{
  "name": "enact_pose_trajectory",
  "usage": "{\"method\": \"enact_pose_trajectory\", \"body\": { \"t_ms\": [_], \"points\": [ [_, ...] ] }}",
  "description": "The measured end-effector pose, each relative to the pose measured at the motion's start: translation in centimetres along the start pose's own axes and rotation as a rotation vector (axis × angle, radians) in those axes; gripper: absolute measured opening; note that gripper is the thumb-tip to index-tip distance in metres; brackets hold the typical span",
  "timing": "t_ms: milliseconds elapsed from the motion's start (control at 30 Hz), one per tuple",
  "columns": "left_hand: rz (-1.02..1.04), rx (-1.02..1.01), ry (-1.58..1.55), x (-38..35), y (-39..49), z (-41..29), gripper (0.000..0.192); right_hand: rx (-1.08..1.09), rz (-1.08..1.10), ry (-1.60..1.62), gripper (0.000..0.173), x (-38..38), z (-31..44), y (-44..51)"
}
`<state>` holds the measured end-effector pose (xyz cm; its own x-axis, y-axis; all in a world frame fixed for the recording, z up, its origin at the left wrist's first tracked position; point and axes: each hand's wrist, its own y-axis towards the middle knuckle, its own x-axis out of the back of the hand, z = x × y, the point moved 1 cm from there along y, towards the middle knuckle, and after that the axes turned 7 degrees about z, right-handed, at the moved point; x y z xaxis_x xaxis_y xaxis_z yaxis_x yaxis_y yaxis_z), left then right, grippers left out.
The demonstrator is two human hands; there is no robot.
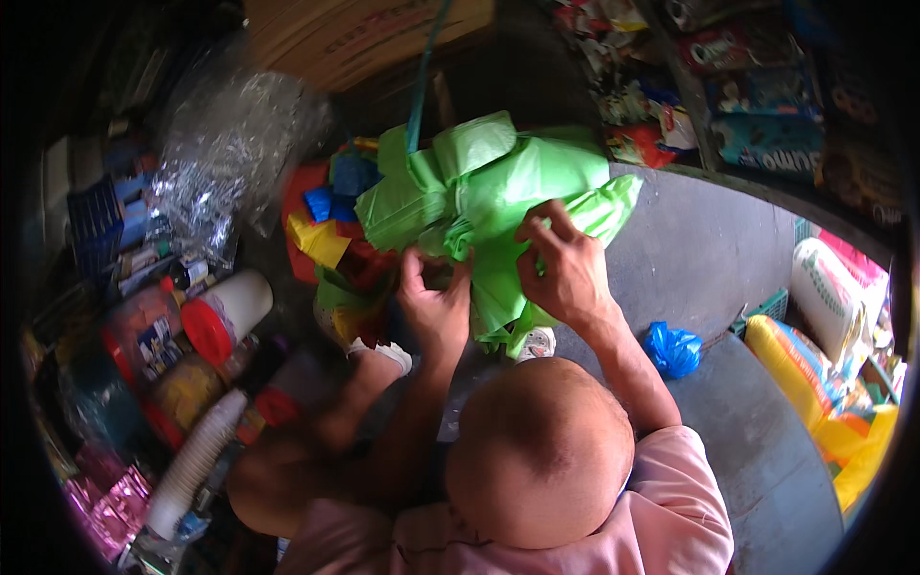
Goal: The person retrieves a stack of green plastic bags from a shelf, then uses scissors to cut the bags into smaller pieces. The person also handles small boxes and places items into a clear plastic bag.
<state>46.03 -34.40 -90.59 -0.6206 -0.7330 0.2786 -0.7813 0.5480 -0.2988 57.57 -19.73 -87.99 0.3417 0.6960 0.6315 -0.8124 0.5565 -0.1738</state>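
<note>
A bunch of green plastic bags (532, 172) hangs in front of me beside a teal cord. My left hand (436, 295) is at the lower edge of the bunch, thumb and fingers spread around a small crumpled green part; whether it grips it cannot be told. My right hand (564, 262) is against the right side of the green plastic, its fingers bent, and their tips are partly blurred. Red, yellow and blue plastic bags (320, 237) hang at the left of the green ones. A bare knee (543, 453) is below my hands.
Red-lidded plastic jars (230, 316) and a stack of white cups (198, 460) stand at the left. Clear plastic wrapping (223, 144) hangs above them. A cardboard box (359, 36) is at the top. Packets fill the shelf (762, 180) at upper right; a blue plastic bag (672, 350) lies at right.
</note>
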Motion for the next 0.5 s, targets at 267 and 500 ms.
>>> {"method": "enact_pose_trajectory", "body": {
  "t_ms": [267,500],
  "points": [
    [-0.01,-0.136,0.101,-0.1,-0.1,-0.2,0.038,0.021,0.049,0.226,0.033,-2.4,3.8,1.7],
    [0.098,-0.417,0.225,0.5,0.0,-1.4,0.05,-0.044,-0.083,0.253,0.035,-3.5,3.6,1.8]
  ]
}}
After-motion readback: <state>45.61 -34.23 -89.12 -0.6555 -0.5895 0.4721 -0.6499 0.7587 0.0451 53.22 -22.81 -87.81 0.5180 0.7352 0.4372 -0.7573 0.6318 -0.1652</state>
